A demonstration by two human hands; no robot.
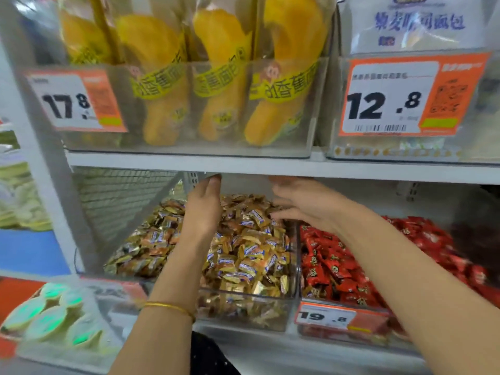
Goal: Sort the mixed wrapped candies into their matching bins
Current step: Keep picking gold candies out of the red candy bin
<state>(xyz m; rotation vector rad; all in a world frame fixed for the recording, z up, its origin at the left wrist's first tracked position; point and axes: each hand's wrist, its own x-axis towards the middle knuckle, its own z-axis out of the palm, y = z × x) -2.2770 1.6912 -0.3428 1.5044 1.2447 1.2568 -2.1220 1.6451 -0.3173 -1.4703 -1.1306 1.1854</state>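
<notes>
Nearest the camera, a gold bangle [170, 307] circles the left wrist as both bare forearms reach into a shop shelf. At lower left lies a heap of round, pale, green-topped packs [48, 318], blurred. A clear bin [243, 312] in the centre is heaped with gold and orange wrapped candies [251, 255]; just beside it on the right, a second clear bin [378, 339] is filled with red wrapped candies [330, 269] and carries an orange price tag [324, 316] reading 19.8. The left hand [203, 209] hovers over the gold heap, back to the camera, fingers straight and together, pointing to the rear; nothing shows in its grasp. The right hand [305, 209] stretches leftward across the wall between the two bins, fingers spread wide, the lower tips at the gold candies; whether they touch cannot be told. Above, on a white shelf board [189, 163], stand banana-shaped bread packs [221, 77] in a clear box behind a 17.8 tag [75, 101], with a white bread bag [416, 23] behind a 12.8 tag [405, 98].
</notes>
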